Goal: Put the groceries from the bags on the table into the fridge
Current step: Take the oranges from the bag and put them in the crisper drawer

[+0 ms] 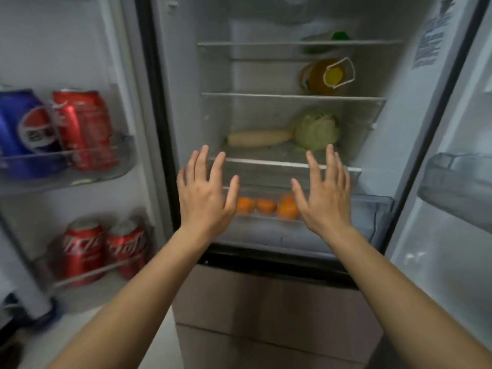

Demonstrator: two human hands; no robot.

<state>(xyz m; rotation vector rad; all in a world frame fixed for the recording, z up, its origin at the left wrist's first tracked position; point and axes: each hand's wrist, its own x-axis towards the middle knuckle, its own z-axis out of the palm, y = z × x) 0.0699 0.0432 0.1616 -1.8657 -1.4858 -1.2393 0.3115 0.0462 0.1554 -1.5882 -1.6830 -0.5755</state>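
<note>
Fridge shelves [292,96] blur behind empty, spread left hand [205,194] and right hand [326,198], which partly hide oranges [266,205].

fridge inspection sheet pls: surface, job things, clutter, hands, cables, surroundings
surface: glass shelf inside the open fridge, carrying produce
job's things: white radish beside cabbage on that shelf; oranges in the clear drawer below; amber jug one shelf up; green item on top, blurred
clutter: nothing seen
hands: left hand and right hand open, fingers spread, holding nothing, in front of the drawer
cables: nothing seen
surroundings: left door bins hold a blue can and red cans; right door bin; brown drawers below
</note>
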